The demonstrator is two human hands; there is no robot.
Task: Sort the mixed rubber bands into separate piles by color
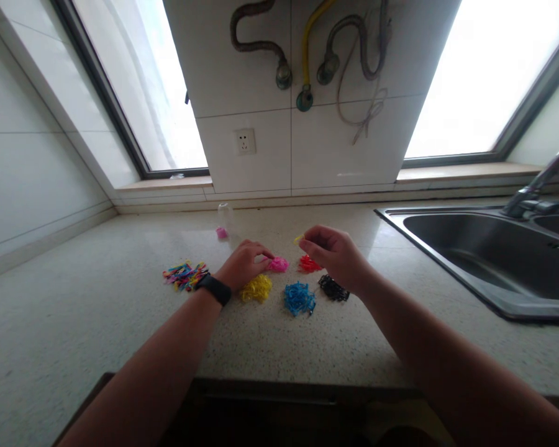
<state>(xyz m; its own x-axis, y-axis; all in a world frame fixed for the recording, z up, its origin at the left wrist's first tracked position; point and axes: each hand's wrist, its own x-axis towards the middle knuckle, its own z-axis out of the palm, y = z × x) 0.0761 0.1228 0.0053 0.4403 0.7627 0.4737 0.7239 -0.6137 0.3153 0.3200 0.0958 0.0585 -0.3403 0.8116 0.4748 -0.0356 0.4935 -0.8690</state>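
My left hand (245, 264), with a dark band on the wrist, reaches to the left edge of a pile of pink rubber bands (278, 265). Its thumb and index fingertip come close together there; what is between them is too small to make out. Raised over the red rubber bands (309, 264), my right hand (330, 249) pinches a thin yellow rubber band (299, 239). Nearer me lie piles of yellow bands (256, 288), blue bands (299, 298) and black bands (334, 288). A mixed-colour pile (184, 275) sits left of my left wrist, partly covered by it.
A clear plastic bottle (225, 217) stands at the back of the speckled counter (270, 347), a small pink cap-like piece (221, 233) beside it. To the right is a steel sink (466, 248) with a faucet (531, 195). Pipes and a socket (245, 141) are on the tiled wall.
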